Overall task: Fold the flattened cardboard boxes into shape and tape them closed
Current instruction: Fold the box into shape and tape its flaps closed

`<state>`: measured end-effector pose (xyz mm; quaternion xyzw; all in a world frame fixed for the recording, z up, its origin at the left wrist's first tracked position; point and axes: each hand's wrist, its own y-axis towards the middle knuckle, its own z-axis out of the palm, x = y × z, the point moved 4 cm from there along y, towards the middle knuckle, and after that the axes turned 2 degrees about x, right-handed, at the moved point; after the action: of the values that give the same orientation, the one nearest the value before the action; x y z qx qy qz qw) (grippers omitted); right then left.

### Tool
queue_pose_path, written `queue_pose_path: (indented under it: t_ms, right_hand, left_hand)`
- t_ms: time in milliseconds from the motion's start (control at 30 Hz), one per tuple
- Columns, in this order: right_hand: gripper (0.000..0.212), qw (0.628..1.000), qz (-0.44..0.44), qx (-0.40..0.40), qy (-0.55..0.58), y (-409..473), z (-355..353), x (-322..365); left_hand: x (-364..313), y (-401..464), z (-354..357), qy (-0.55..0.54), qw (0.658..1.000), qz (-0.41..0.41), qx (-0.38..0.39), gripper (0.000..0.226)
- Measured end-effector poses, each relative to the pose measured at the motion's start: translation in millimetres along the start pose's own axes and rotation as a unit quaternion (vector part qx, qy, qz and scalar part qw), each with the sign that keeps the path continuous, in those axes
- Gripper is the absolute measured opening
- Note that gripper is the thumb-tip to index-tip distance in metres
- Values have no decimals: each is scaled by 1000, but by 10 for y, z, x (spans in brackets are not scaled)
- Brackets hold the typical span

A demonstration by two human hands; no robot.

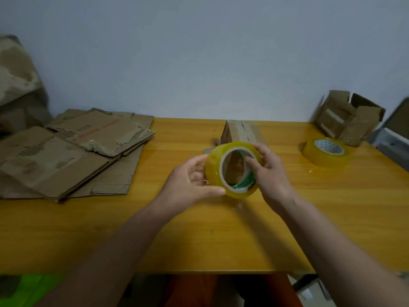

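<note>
Grip: both hands hold glossy yellow tape roll (232, 169) | left hand (190, 180) rim | right hand (269, 171) core

I seem to be in a plain packing room: a yellow wooden tabletop (243, 229) against a bare pale wall (199, 52), flattened cartons (73, 149) stacked at left, a spare tape roll (325, 152) at right.

The light is dim and even, with a cold grey tone on the wall (199, 52). The table (287, 229) shows a soft glare just beside the second tape roll (327, 152), which throws only a faint shadow. The picture is slightly soft everywhere. Far from that roll, at the edges, straight lines bend and details blur.
</note>
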<state>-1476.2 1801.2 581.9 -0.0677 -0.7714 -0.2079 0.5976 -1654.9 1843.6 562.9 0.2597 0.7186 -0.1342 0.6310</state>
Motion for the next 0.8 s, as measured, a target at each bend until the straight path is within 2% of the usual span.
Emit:
queue_pose_path:
  t_ms: [167, 300, 433, 533, 600, 700, 800]
  right_hand:
    - [24, 996, 45, 6, 75, -57, -110, -140]
    - [17, 990, 88, 24, 104, -81, -173, -214]
    - [18, 988, 117, 33, 94, -83, -213, -275]
    - [17, 983, 146, 39, 105, -89, -228, -324]
    - [16, 981, 160, 41, 97, -81, -228, -339]
    - [16, 981, 175, 31, 76, -24, -244, -331]
    - [12, 978, 200, 31, 41, -4, -340, -372]
  left_hand:
    - [-61, 8, 77, -58, 998, 23, -17, 59]
    - [-189, 20, 90, 32, 993, 91, -68, 23]
    - [-268, 54, 154, 77, 984, 120, -106, 14]
    - [-271, 88, 209, 81, 982, 114, -124, 16]
    - [-313, 79, 261, 94, 973, 148, -153, 16]
    - [-392, 46, 394, 89, 952, 216, -196, 8]
    - [-368, 75, 456, 53, 953, 206, -214, 7]
